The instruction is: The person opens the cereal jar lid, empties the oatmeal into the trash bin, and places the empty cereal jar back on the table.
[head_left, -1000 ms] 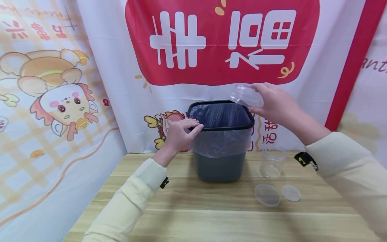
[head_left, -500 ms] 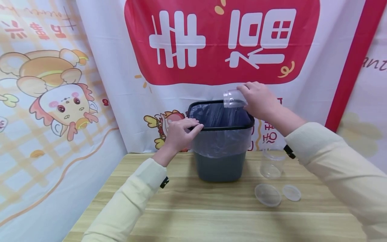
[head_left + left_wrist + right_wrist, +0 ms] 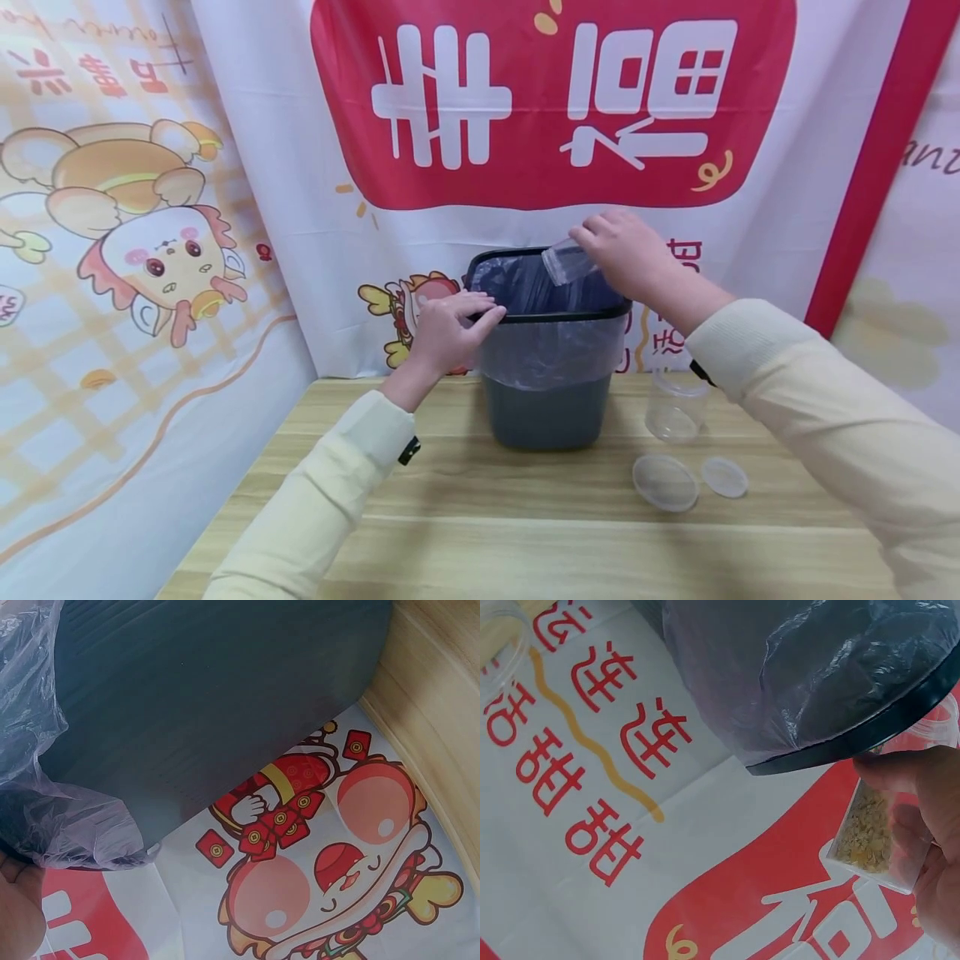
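In the head view, a dark trash bin [image 3: 546, 417] with a black rim and a clear plastic liner [image 3: 555, 354] stands on the table. My left hand [image 3: 448, 332] holds the rim at its left corner, with the rim between thumb and fingers. My right hand [image 3: 622, 254] grips a clear plastic jar [image 3: 567, 262] above the bin's right side, its mouth tilted down to the left. In the right wrist view, yellowish-brown crumbly bits [image 3: 866, 832] lie in the square jar's base, and its mouth is over the bin's rim. The bin's bottom is hidden.
A clear round container [image 3: 677, 410] stands right of the bin, and two clear lids, one larger [image 3: 665, 482] and one smaller [image 3: 724, 477], lie in front of it on the wooden table [image 3: 525, 558]. A printed cloth [image 3: 285, 167] hangs behind.
My right hand has moved left and slightly down with the jar, bringing it over the bin's opening and tipping its mouth downward. The left hand has stayed on the rim.
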Demonstrator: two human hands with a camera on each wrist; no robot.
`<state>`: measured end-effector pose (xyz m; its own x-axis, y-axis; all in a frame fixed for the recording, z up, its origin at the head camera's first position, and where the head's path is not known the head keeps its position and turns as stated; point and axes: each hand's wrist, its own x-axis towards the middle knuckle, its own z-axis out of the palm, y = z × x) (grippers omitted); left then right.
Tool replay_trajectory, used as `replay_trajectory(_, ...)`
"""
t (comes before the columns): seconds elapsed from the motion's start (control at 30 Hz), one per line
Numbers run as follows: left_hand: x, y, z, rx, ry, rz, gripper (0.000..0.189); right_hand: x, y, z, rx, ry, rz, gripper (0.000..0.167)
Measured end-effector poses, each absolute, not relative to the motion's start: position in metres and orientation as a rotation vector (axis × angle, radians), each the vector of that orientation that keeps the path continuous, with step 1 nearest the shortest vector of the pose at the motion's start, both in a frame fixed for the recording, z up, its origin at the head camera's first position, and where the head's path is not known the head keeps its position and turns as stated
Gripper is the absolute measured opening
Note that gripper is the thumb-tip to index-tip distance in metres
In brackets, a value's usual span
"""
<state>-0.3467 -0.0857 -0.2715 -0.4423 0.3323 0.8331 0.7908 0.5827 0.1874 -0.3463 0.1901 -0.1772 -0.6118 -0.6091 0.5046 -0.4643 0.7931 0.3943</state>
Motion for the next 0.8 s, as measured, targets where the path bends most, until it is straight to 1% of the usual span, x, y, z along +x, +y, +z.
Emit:
replay_trajectory(0.23, -0.3456, -0.0843, -0.2705, -0.900, -2.016, -0.731, 0.026, -0.3476, 0.1893, -0.1746, 0.818, -2.380, -0.386, 0.063)
replay_trajectory(0.57, -0.3448, -0.0853, -0.2693, -0.877, -2.028, -0.738, 0.026, -0.3483, 0.1931, -0.1711, 0.866, -2.366, -0.502, 0.070)
replay_trajectory(0.8, -0.3460, -0.0856, -0.2717, -0.872, -2.029, -0.746, 0.027, -0.3487, 0.1921, -0.1709, 0.873, -2.290, -0.681, 0.073)
